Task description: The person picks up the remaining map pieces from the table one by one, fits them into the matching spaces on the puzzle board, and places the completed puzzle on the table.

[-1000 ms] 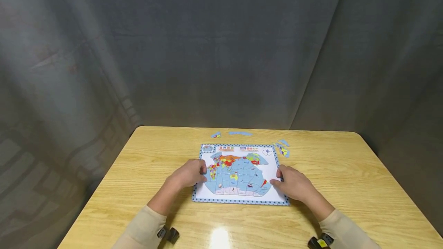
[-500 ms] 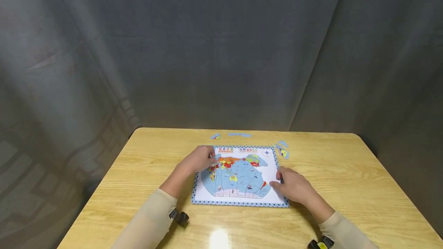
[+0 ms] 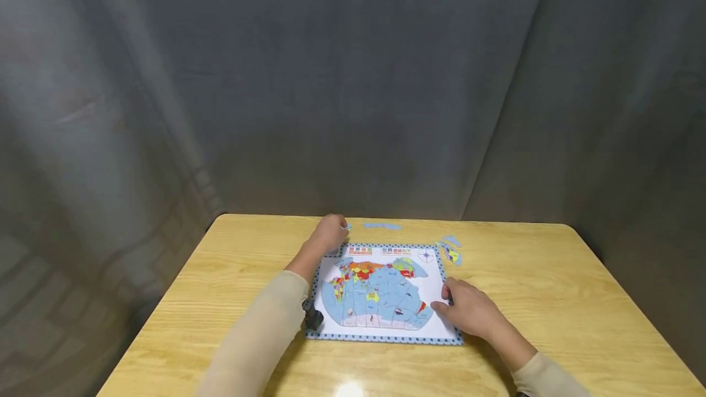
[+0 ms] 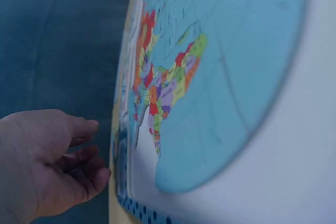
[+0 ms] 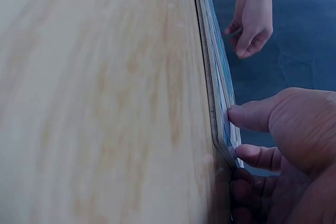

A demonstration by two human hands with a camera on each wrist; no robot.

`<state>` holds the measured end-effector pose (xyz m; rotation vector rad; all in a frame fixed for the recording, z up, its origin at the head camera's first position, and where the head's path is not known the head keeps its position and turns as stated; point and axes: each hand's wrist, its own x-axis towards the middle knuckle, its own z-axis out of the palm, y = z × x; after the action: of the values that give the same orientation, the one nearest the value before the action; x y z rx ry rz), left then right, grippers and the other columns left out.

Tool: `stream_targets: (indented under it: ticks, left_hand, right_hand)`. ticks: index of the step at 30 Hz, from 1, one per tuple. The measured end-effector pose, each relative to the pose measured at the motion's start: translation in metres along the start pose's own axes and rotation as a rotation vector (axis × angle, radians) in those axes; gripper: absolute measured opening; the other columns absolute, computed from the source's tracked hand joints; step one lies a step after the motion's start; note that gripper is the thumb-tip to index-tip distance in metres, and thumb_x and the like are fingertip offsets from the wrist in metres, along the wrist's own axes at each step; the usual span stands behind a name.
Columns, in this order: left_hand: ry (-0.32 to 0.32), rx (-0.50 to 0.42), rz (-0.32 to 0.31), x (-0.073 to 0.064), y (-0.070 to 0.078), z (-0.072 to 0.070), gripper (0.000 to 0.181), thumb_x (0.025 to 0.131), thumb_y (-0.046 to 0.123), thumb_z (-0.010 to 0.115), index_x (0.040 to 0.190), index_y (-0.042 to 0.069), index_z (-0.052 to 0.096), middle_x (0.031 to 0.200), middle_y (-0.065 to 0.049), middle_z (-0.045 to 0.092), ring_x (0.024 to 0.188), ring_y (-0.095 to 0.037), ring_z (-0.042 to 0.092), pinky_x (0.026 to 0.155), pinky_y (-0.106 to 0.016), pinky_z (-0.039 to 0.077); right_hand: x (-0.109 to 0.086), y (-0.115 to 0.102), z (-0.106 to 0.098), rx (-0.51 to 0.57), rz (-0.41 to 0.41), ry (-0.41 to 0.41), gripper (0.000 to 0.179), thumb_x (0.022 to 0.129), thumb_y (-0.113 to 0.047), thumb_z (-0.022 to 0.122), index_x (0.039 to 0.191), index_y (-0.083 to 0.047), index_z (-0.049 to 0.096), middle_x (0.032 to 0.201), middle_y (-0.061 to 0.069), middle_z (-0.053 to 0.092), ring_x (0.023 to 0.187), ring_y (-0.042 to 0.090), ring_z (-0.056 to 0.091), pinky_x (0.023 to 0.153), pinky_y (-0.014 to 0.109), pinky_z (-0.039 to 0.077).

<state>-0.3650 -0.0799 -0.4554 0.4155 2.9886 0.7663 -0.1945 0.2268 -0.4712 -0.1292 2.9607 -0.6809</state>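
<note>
A world-map jigsaw board (image 3: pixel 386 334) with a blue dotted border lies on the table, map pieces set in its middle. My left hand (image 3: pixel 331 231) reaches past its far left corner, fingertips beside a small blue puzzle piece (image 3: pixel 349 227), partly covered. In the left wrist view, the left hand's fingers (image 4: pixel 86 174) are loosely bent, with nothing visible between them. My right hand (image 3: pixel 469 308) rests at the board's right edge. From the right wrist view, its thumb (image 5: pixel 252 115) and forefinger touch the board's top apart from each other, other fingers beside the edge.
A long blue puzzle piece (image 3: pixel 383 226) lies behind the board. More loose pieces (image 3: pixel 452 254) sit by its far right corner. The wooden table (image 3: pixel 551 299) ends at a grey curtain (image 3: pixel 353 90).
My left hand has moved from the board's left side, over its upper left part, to the small piece beyond the far edge. My right hand has stayed at the right edge.
</note>
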Motion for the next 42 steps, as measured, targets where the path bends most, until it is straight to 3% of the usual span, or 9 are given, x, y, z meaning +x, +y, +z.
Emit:
stream_targets:
  ticks: [3,7,20,27,32,35,42]
  left_hand:
    - [0.007,0.016,-0.047,0.007,0.002,0.002,0.03,0.098,0.016,0.059,0.122,-0.001,0.063,0.123,-0.017,0.058,0.114,-0.03,0.055,0.093,-0.042,0.048]
    - [0.027,0.067,-0.101,0.01,0.003,0.003,0.036,0.098,0.022,0.06,0.126,0.0,0.062,0.126,-0.017,0.055,0.118,-0.031,0.051,0.098,-0.043,0.045]
    - [0.034,0.174,-0.163,0.019,-0.001,0.013,0.038,0.098,0.034,0.059,0.118,0.002,0.065,0.125,-0.016,0.048,0.114,-0.031,0.042,0.09,-0.046,0.043]
    - [-0.038,0.135,-0.184,0.018,0.001,0.001,0.033,0.097,0.032,0.063,0.116,0.005,0.067,0.13,-0.018,0.048,0.118,-0.035,0.041,0.093,-0.05,0.042]
    - [-0.055,0.122,-0.224,0.016,0.005,-0.008,0.019,0.093,0.025,0.067,0.092,0.006,0.069,0.107,-0.014,0.06,0.102,-0.033,0.05,0.083,-0.046,0.046]
    - [-0.05,0.08,-0.26,0.016,0.004,-0.008,0.019,0.091,0.024,0.068,0.081,0.007,0.067,0.091,-0.009,0.06,0.093,-0.028,0.049,0.077,-0.043,0.045]
    - [-0.013,0.025,-0.319,0.014,0.003,-0.005,0.03,0.087,0.035,0.071,0.077,0.007,0.066,0.09,-0.011,0.056,0.094,-0.03,0.047,0.081,-0.047,0.043]
  right_hand:
    - [0.0,-0.001,0.0,0.003,-0.009,0.002,0.032,0.087,-0.038,0.073,0.089,-0.014,0.052,0.072,0.003,0.047,0.065,0.017,0.044,0.057,0.033,0.034]
    - [0.0,-0.005,-0.001,0.005,-0.01,0.003,0.03,0.087,-0.036,0.073,0.088,-0.015,0.052,0.072,0.002,0.047,0.065,0.018,0.044,0.058,0.032,0.034]
    - [0.002,-0.009,-0.001,0.005,-0.009,0.01,0.029,0.086,-0.032,0.075,0.087,-0.014,0.052,0.071,0.002,0.048,0.064,0.018,0.044,0.057,0.033,0.034]
    - [0.003,-0.009,-0.004,0.006,-0.009,0.007,0.029,0.086,-0.033,0.075,0.088,-0.014,0.053,0.071,0.003,0.048,0.064,0.018,0.045,0.057,0.033,0.034]
    - [0.003,-0.009,-0.005,0.009,-0.002,0.006,0.029,0.086,-0.033,0.075,0.087,-0.014,0.052,0.071,0.003,0.047,0.063,0.018,0.044,0.056,0.032,0.033]
    - [0.003,-0.008,-0.005,0.004,-0.002,0.01,0.03,0.086,-0.033,0.075,0.087,-0.015,0.052,0.071,0.003,0.047,0.064,0.018,0.044,0.056,0.033,0.033]
    - [0.004,-0.008,-0.004,-0.006,-0.004,0.017,0.029,0.086,-0.034,0.074,0.087,-0.015,0.052,0.072,0.002,0.048,0.065,0.018,0.045,0.057,0.033,0.034]
